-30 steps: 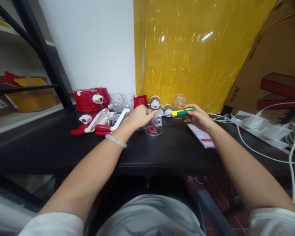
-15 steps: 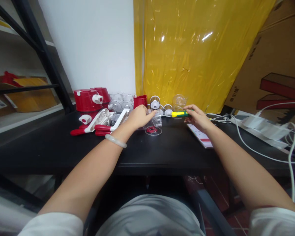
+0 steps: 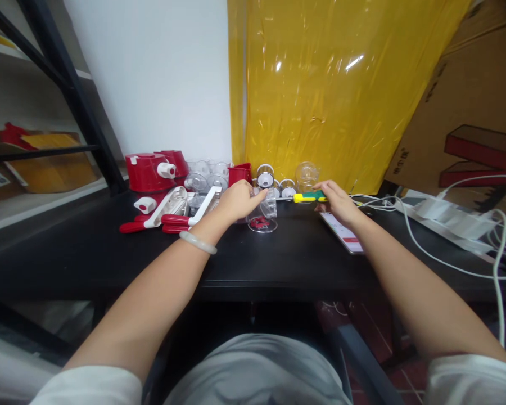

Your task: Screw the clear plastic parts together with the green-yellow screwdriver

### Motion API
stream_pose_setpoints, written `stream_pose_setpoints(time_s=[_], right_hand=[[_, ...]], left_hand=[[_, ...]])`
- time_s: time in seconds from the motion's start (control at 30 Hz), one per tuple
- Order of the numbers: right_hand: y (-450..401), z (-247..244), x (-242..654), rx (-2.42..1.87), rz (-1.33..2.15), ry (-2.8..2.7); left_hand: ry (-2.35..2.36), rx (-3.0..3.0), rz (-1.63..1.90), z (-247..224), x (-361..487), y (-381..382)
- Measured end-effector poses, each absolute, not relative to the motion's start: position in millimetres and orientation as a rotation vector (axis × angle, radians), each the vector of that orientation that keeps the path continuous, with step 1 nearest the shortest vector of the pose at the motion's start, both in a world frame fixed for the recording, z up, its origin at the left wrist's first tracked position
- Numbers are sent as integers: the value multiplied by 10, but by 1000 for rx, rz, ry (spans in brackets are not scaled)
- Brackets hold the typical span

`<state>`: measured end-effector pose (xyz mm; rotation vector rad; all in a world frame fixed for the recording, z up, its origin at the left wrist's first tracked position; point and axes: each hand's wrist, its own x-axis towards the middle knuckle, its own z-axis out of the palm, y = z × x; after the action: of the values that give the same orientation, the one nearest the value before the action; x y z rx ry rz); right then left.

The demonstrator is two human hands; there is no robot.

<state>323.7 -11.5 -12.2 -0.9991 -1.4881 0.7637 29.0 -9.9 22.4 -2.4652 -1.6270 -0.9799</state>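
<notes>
My left hand (image 3: 239, 200) is closed round a clear plastic part (image 3: 270, 207) that lies on its side over the black table. Its round rim faces me, with small red pieces (image 3: 261, 223) showing inside. My right hand (image 3: 336, 201) grips a screwdriver (image 3: 310, 197) by its green and yellow handle. The screwdriver lies level, its shaft pointing left to the clear part; the tip is too small to make out. Under my right hand lies a phone (image 3: 343, 233) with its screen lit.
Left of my hands are red-handled white levers (image 3: 185, 220), red housings (image 3: 148, 171) and clear cups (image 3: 200, 171). Behind stand a red box (image 3: 239, 172) and several white-and-silver round parts (image 3: 265, 176). A power strip (image 3: 451, 222) with white cables is at the right, before a large cardboard box (image 3: 480, 101).
The fingers of my right hand have shifted slightly round the screwdriver handle. My left hand and the clear part stay in place.
</notes>
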Motion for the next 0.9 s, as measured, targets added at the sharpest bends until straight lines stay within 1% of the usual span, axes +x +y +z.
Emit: stream_pose_setpoints(time_s=[0.33, 0.63, 0.9], right_hand=[[-168, -59, 3199, -839, 970, -1425], [-118, -67, 3202, -914, 848, -1471], [-157, -43, 3189, -889, 945, -1429]], left_hand=[[-1597, -2471, -998, 216, 275, -72], [-1572, -2474, -1019, 205, 270, -38], [-1571, -2473, -1028, 201, 255, -21]])
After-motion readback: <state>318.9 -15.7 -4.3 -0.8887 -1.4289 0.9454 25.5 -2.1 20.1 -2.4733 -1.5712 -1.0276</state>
